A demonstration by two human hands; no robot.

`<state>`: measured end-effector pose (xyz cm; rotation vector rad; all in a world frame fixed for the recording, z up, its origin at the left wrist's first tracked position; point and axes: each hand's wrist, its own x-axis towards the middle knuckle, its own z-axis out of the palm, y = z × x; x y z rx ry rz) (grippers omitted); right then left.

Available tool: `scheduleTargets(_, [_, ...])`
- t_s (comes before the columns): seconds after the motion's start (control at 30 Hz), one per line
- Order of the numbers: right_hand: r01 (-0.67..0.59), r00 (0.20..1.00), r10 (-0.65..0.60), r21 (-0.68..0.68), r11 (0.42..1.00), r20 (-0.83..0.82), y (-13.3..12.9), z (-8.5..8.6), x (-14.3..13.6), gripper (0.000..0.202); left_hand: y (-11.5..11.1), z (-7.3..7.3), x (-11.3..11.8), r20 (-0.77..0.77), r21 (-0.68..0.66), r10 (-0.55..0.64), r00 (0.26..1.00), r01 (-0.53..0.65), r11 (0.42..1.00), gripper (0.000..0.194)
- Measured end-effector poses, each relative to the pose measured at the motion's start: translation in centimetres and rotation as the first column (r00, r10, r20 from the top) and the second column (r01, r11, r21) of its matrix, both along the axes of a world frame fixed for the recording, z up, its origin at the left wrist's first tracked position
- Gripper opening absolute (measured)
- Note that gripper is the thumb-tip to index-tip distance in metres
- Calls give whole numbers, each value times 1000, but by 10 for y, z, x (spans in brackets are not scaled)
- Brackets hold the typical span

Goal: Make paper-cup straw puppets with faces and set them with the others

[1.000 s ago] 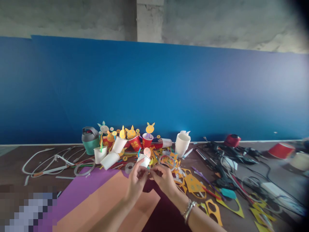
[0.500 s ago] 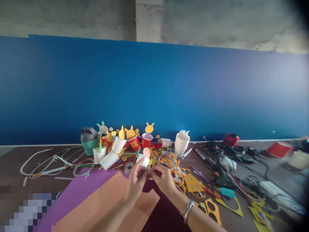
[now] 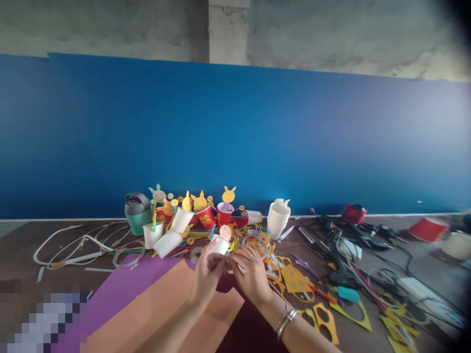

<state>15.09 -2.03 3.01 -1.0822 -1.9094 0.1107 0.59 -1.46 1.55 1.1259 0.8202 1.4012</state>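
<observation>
My left hand [image 3: 208,274] and my right hand [image 3: 250,272] meet in front of me, fingertips pinched close together. What they pinch is too small to make out. A thin white piece [image 3: 241,269] shows against the fingers of my right hand. Right behind my left fingers is a white paper cup [image 3: 220,244] with a pink paper face [image 3: 225,232] and a blue pipe cleaner [image 3: 212,231] at its rim; whether my left hand touches it I cannot tell. Under my wrists lie an orange paper sheet [image 3: 158,304] and a purple one [image 3: 110,287].
Behind stand red cups [image 3: 205,218] with yellow paper animal faces, and a green bottle [image 3: 138,215]. Yellow cut-out scraps [image 3: 294,277], a white cup [image 3: 278,220], a glue gun [image 3: 344,269] and black cables [image 3: 399,250] lie rightward. A tape roll [image 3: 128,254] and white cable [image 3: 55,240] are left.
My right hand has turned, its fingers now folded over toward the left fingertips, and the thin white piece has come into sight. The view has shifted slightly.
</observation>
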Motion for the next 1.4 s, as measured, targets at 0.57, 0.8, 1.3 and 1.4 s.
scheduleTargets(0.57, [-118, 989, 104, -132, 984, -108, 3, 0, 0, 21, -2, 0, -1, -100, 57, 9, 995, -3, 998, 56])
scheduleTargets(0.8, [-121, 983, 99, -137, 983, -156, 2, -3, -2, 19, -3, -3, -1, -118, 78, 18, 993, -9, 997, 57])
scheduleTargets(1.3, [-142, 916, 5, -312, 939, -402, 9, -6, -2, 17, -3, 0, -1, -163, 105, 35, 986, -18, 994, 56])
scheduleTargets(1.4, [-23, 921, -110, -334, 942, -373, 15, -8, 5, 21, -2, 1, -2, -197, 109, 72, 978, -51, 993, 55])
